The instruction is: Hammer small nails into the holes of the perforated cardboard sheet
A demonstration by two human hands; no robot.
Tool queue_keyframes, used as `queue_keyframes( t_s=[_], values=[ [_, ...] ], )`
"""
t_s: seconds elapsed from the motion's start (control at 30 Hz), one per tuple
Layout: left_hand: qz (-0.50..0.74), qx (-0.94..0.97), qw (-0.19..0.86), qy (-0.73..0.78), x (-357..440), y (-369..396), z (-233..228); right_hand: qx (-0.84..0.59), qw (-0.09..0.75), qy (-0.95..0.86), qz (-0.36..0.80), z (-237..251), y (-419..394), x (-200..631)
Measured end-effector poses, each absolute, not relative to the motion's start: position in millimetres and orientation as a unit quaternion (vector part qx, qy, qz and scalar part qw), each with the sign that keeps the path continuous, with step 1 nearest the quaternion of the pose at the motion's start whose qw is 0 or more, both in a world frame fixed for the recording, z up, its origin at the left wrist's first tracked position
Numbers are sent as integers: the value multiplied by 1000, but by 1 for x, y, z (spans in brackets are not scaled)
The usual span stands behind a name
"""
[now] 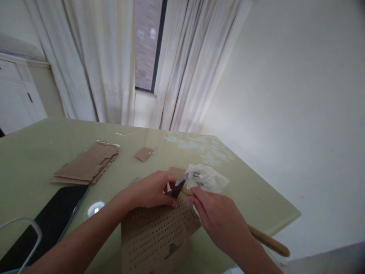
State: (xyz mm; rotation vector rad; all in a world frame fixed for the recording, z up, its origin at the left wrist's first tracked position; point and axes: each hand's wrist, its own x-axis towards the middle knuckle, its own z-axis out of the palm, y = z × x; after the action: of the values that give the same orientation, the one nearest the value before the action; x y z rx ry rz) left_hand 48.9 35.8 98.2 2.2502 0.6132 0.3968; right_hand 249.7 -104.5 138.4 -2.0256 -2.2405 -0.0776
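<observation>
- Head view: brown perforated cardboard sheet (155,238) bears a dark round logo, lettering unreadable.
- Left hand (154,190) closed, fingertips pinching a small dark metal blade (177,188) at the sheet's far edge; blade's long axis slants up-right.
- Right hand (219,219): grip cannot be told; wooden-handled tool (268,240) beneath.

On a pale green table (42,160), the left hand (152,190) presses down on the far edge of a perforated cardboard sheet (154,236) while pinching a small dark metal piece (177,188). The right hand (219,219) lies just to the right, over a wooden-handled tool (268,241) that crosses the sheet's right corner. A crumpled clear plastic bag (209,178) sits just beyond the hands; farther left lie a stack of cardboard pieces (88,163), a small cardboard square (144,154) and a dark tablet (54,219).
</observation>
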Motion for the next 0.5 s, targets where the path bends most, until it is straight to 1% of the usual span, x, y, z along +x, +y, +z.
queue_keyframes(
  t_s=[0.03,0.07,0.1,0.13,0.2,0.23,0.3,0.37,0.4,0.43,0.5],
  values=[
    [153,880,379,243,49,35,99,-671,45,-740,-14,137,-103,249],
    [151,880,376,247,50,34,100,-672,50,-739,-2,137,-102,249],
    [150,883,368,250,50,33,101,-672,78,-737,10,137,-99,251],
    [151,884,359,257,48,34,102,-669,125,-732,27,137,-96,254],
    [159,881,350,275,42,40,104,-655,250,-707,90,137,-84,264],
    [165,877,347,289,37,46,105,-643,313,-684,144,135,-77,271],
    [180,865,327,335,23,62,107,-598,426,-606,306,127,-59,285],
    [171,861,252,408,5,82,105,-508,505,-512,474,114,-38,298],
    [144,858,200,451,-4,91,102,-460,533,-472,530,105,-27,303],
    [107,851,153,492,-12,100,97,-438,548,-455,549,95,-17,306],
    [56,832,119,539,-23,112,85,-412,571,-432,563,74,0,311]
  ],
)
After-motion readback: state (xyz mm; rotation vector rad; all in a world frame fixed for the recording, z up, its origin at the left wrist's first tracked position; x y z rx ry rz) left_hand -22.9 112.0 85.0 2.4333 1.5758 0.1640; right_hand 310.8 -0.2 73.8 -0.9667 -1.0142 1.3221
